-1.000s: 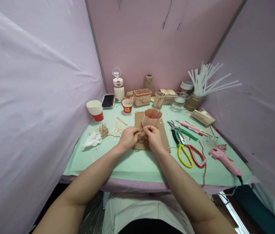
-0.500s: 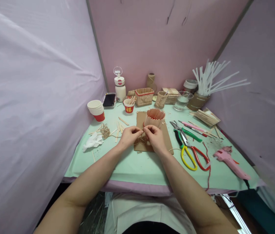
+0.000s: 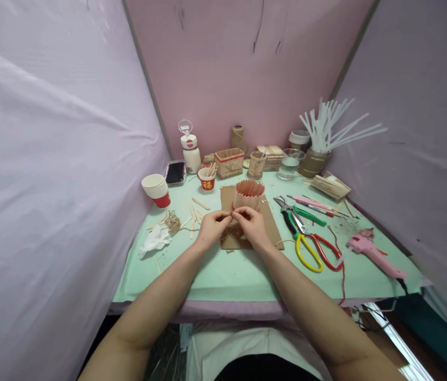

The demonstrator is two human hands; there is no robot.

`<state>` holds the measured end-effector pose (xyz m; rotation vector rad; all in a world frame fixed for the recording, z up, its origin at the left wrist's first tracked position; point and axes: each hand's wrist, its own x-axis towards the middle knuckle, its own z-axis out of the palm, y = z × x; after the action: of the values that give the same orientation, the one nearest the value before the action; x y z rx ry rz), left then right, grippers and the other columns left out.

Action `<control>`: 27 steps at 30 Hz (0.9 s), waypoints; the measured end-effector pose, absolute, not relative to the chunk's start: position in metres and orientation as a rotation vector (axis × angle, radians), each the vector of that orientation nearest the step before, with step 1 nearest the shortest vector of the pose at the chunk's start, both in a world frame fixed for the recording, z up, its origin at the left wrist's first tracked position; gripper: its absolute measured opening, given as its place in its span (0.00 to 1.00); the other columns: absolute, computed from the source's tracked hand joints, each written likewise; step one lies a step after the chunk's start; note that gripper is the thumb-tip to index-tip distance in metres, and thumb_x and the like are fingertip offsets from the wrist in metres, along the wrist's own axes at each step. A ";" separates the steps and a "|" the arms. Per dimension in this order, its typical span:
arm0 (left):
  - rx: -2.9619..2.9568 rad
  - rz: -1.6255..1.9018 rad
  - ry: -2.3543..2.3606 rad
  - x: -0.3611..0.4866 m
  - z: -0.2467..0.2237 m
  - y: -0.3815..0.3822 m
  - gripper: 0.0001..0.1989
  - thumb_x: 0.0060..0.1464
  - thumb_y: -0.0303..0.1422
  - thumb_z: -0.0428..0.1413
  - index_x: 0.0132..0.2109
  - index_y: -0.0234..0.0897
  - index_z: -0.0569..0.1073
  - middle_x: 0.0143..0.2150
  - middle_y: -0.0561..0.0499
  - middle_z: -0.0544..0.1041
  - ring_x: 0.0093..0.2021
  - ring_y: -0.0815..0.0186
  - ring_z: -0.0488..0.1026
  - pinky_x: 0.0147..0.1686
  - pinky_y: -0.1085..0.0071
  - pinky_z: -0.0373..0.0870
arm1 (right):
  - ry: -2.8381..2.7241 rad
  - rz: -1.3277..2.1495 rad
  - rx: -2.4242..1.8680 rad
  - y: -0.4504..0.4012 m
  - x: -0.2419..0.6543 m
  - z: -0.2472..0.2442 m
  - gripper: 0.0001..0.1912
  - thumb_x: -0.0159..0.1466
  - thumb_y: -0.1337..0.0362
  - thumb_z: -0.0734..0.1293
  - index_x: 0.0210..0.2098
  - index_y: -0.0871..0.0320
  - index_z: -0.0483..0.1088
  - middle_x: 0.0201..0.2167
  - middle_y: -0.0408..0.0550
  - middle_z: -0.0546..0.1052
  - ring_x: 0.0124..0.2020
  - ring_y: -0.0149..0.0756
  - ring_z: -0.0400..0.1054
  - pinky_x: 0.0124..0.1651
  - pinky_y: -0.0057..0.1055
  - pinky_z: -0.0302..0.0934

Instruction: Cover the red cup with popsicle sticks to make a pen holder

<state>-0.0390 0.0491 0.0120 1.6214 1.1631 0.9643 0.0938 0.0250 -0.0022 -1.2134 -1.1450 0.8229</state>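
My left hand (image 3: 211, 228) and my right hand (image 3: 253, 226) meet fingertip to fingertip, each in a pinch. Between them they hold thin brown twine (image 3: 236, 232), whose loops hang or lie just under the fingers. Below is a brown cardboard sheet (image 3: 273, 233). Right behind my fingers stands a round holder of upright wooden sticks (image 3: 249, 193) with a jagged rim and a reddish inside; my right hand hides part of its base. A tangle of twine (image 3: 173, 222) lies left of my left hand.
At right lie green-handled pruners (image 3: 308, 216), scissors (image 3: 306, 254) with yellow and red handles, and a pink glue gun (image 3: 376, 256). Paper cups (image 3: 155, 189), a bottle (image 3: 191, 154), a wooden box (image 3: 229, 163) and a water bowl (image 3: 289, 165) stand behind. Loose sticks (image 3: 195, 214) lie at left.
The camera view has shifted slightly, so the back items sit a little further left and lower. My hands keep their pinch on the twine, with hardly any movement.
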 end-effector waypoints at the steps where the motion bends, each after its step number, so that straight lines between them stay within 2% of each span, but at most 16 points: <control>1: 1.642 1.005 1.155 -0.039 0.011 0.050 0.10 0.47 0.33 0.56 0.34 0.33 0.78 0.30 0.49 0.78 0.30 0.67 0.71 0.33 0.72 0.67 | -1.142 0.818 -1.219 0.025 0.094 -0.002 0.11 0.53 0.56 0.67 0.27 0.58 0.71 0.25 0.44 0.74 0.26 0.33 0.66 0.31 0.29 0.61; 3: 1.694 1.068 1.147 -0.040 0.009 0.052 0.10 0.47 0.31 0.57 0.38 0.34 0.78 0.37 0.46 0.79 0.36 0.65 0.73 0.39 0.70 0.68 | -1.142 0.819 -1.229 0.025 0.094 -0.002 0.12 0.54 0.55 0.67 0.28 0.57 0.71 0.24 0.43 0.73 0.23 0.32 0.64 0.26 0.28 0.59; 6: 1.772 1.098 1.123 -0.040 0.007 0.054 0.11 0.48 0.29 0.57 0.40 0.35 0.79 0.40 0.45 0.79 0.38 0.64 0.73 0.41 0.69 0.68 | -1.154 0.821 -1.229 0.025 0.094 -0.002 0.13 0.54 0.53 0.67 0.28 0.57 0.71 0.23 0.43 0.73 0.21 0.32 0.63 0.23 0.28 0.57; 12: 1.907 1.087 1.101 -0.042 0.007 0.057 0.09 0.53 0.29 0.55 0.39 0.37 0.79 0.38 0.47 0.78 0.41 0.63 0.73 0.43 0.68 0.67 | -1.188 0.805 -1.213 0.026 0.095 -0.001 0.14 0.55 0.53 0.67 0.28 0.58 0.71 0.24 0.44 0.73 0.24 0.32 0.64 0.26 0.28 0.59; 19: 1.830 1.118 1.145 -0.043 0.005 0.058 0.09 0.51 0.26 0.56 0.38 0.38 0.80 0.39 0.47 0.79 0.42 0.62 0.73 0.47 0.66 0.66 | -1.219 0.787 -1.217 0.027 0.094 -0.002 0.12 0.53 0.54 0.68 0.29 0.58 0.72 0.28 0.46 0.75 0.30 0.35 0.66 0.33 0.30 0.62; 27: 1.937 1.186 1.123 -0.039 0.003 0.053 0.11 0.52 0.26 0.54 0.41 0.37 0.78 0.40 0.46 0.78 0.40 0.64 0.73 0.42 0.69 0.69 | -1.187 0.839 -1.217 0.029 0.096 -0.005 0.12 0.54 0.54 0.67 0.29 0.58 0.70 0.27 0.45 0.73 0.25 0.32 0.64 0.24 0.27 0.59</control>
<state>-0.0393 0.0530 0.0028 1.9373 1.1228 1.1857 0.0955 0.0285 -0.0049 -1.2167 -1.1874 0.8386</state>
